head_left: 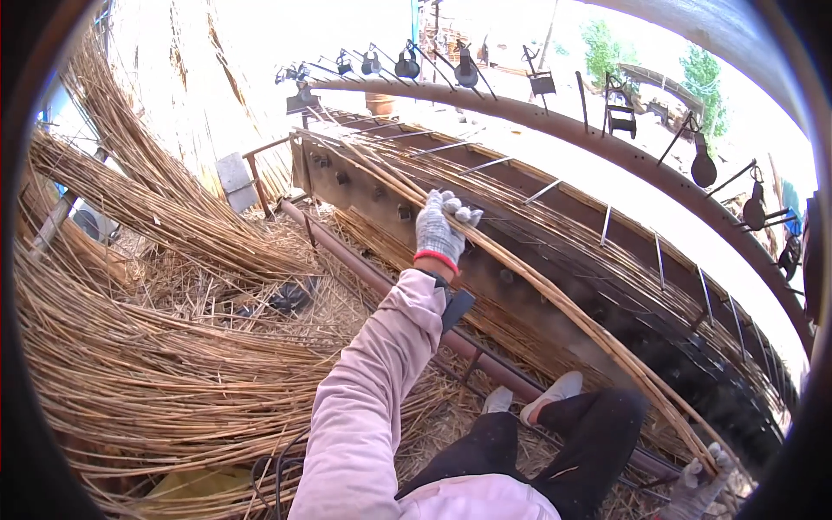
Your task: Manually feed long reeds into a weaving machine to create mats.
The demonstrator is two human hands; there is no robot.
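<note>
Left hand: closed around the stalks, gloved in grey knit with a red cuff; palm side hidden from view
Right hand: fingers curled around the lower right stretch of the same stalks; partly cut off toward the lower edge
Reed stalks: held in a thin bundle between both hands, slanting along the long metal trough; hard to separate from other stalks at the far upper left end
Trough interior: lined with more stalks, crossed by thin metal bars; dark and hazy toward the lower right
Curved pipe: arched beyond the trough, fitted with rods and dark paddles; washed out behind by glare
Loose stalk heap: spread over the left side, cut off by the dark rim
Black sheeting: crumpled among straw, half buried
Trouser mark: pale, too small to read
</note>
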